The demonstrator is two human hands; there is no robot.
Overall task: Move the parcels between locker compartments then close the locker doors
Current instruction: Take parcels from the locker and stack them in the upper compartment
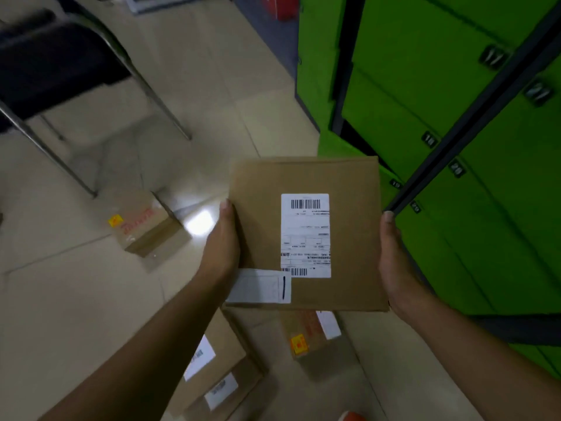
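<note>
Green lockers (425, 95) stand alongside; left hand (223, 241) and right hand (394, 256) clasp the flat parcel (349, 238), best kept level going in.

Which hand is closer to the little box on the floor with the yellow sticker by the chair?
Left. The left hand grips the held parcel's left edge, just right of that box; the right hand holds the far edge, beside the green lockers.

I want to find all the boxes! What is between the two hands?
In the head view, a brown parcel is between the left hand and right hand, which grip its sides.
</note>
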